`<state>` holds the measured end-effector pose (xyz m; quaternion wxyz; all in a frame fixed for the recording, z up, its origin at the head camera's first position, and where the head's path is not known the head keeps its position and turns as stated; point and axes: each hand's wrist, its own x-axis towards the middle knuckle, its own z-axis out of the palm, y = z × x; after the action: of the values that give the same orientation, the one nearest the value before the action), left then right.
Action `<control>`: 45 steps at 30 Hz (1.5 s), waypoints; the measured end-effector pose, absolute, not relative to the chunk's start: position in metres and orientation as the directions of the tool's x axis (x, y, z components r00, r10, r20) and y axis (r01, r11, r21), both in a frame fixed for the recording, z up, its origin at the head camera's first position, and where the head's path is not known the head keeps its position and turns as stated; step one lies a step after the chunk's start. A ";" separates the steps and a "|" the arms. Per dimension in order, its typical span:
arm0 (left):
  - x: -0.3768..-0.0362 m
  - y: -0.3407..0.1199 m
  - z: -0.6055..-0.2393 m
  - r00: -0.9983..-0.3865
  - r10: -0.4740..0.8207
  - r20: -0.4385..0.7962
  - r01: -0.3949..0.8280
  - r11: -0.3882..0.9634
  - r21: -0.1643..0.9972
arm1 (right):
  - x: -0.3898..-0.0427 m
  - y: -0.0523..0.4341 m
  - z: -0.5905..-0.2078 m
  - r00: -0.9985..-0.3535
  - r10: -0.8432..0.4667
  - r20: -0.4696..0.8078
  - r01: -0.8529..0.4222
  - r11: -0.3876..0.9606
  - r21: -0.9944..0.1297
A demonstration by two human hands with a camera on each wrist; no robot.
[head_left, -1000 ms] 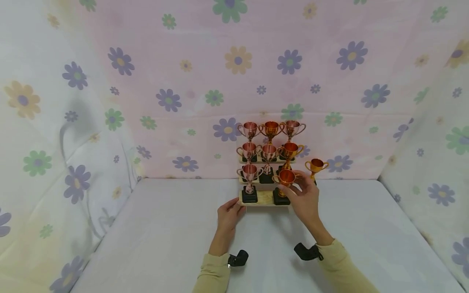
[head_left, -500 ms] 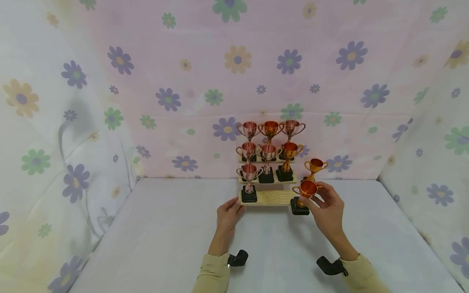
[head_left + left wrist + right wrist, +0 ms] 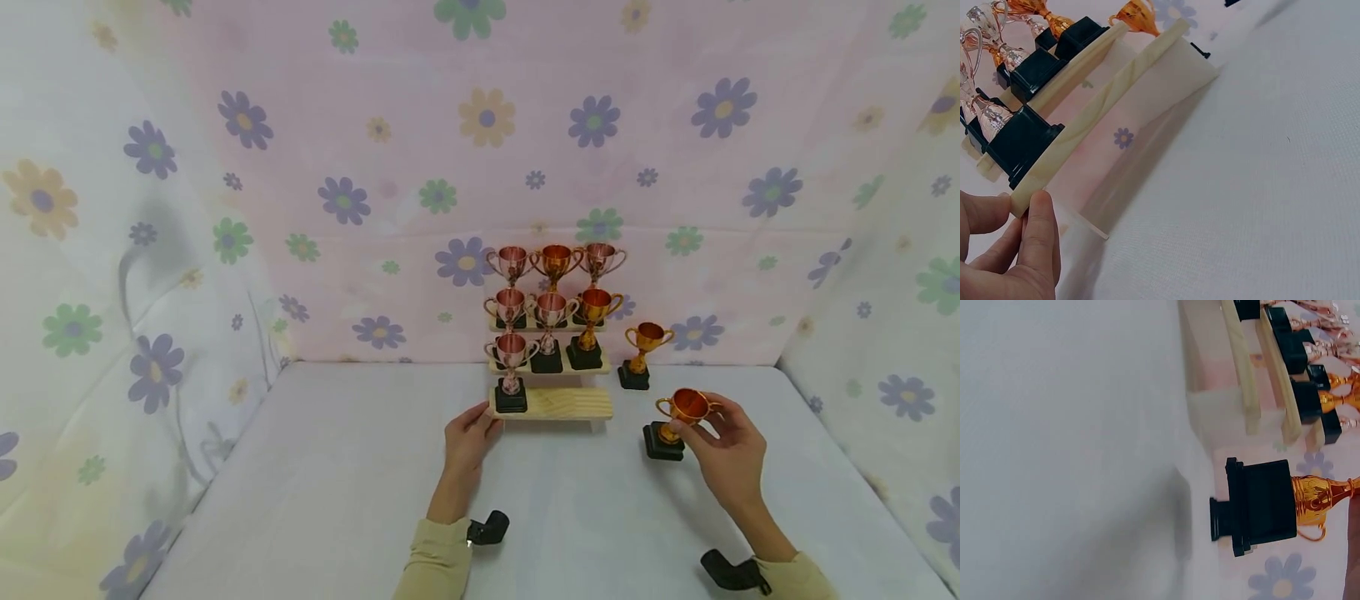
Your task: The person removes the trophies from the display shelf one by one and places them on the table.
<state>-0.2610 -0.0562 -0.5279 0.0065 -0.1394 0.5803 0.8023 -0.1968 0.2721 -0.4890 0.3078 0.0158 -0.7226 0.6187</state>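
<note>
My left hand (image 3: pixel 467 450) pinches the left end of the lowest board of a three-tier wooden display rack (image 3: pixel 570 403); the left wrist view shows thumb and fingers on the board's corner (image 3: pixel 1022 203). In my right hand (image 3: pixel 729 454) is a gold trophy (image 3: pixel 687 406) with a black base (image 3: pixel 1266 506), gripped around its stem and cup and raised above the table. A rose-gold trophy (image 3: pixel 512 354) stands at the left of the lowest board, whose right part is bare wood. Rose-gold and gold trophies fill the two upper tiers.
Another gold trophy (image 3: pixel 641 343) stands on the table to the right of the rack. The white-covered table (image 3: pixel 360 467) runs back to a flowered cloth wall (image 3: pixel 405 167). More flowered cloth hangs at both sides.
My right hand has lifted the gold trophy off the right side of the lowest board and carried it right and toward me. My left hand has stayed on the board.
</note>
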 end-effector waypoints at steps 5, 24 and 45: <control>-0.260 -0.054 -0.526 -0.961 -0.150 -0.232 -0.171 -0.338 0.925 | -0.193 0.290 -0.491 -0.811 0.419 0.409 -0.372 0.171 -0.912; -0.263 -0.054 -0.530 -0.963 -0.151 -0.223 -0.166 -0.320 0.933 | -0.218 0.326 -0.502 -0.801 0.481 0.356 -0.358 0.092 -0.929; -0.259 -0.053 -0.525 -0.955 -0.165 -0.248 -0.187 -0.317 0.930 | -0.272 0.353 -0.493 -0.887 0.337 0.317 -0.204 0.328 -0.922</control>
<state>-0.2593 -0.0531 -0.5253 0.0068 -0.1504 0.5845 0.7973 -0.2715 0.3535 -0.4931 0.2342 -0.0425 -0.7806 0.5780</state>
